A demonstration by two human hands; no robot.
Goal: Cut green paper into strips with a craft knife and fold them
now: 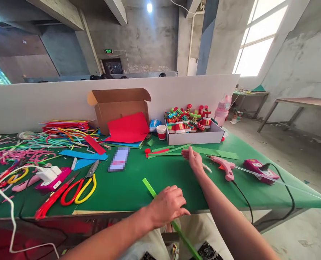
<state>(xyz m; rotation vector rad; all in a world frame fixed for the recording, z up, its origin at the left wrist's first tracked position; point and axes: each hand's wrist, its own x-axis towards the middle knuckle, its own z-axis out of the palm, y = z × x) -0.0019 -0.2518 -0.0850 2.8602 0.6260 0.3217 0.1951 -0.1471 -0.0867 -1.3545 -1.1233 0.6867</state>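
My left hand (168, 204) is closed around a long green paper strip (149, 187) over the table's front edge. One end of the strip lies toward the tabletop and the other hangs down over my lap. Farther forward, my right hand (193, 159) rests at the right end of several green and red paper strips (167, 150), fingers stretched out to the left. Whether its fingertips press on a strip is hard to make out. Just right of that hand are a wider green strip (217, 151) and a pink glue gun (225, 167).
Behind the strips stands a white box (195, 138) of colourful spring figures, with a paper cup (161, 132) beside it. Scissors (81, 187), a phone (119, 159), blue paper (83, 155) and pipe cleaners (65, 126) lie left. A power strip (260, 172) sits right.
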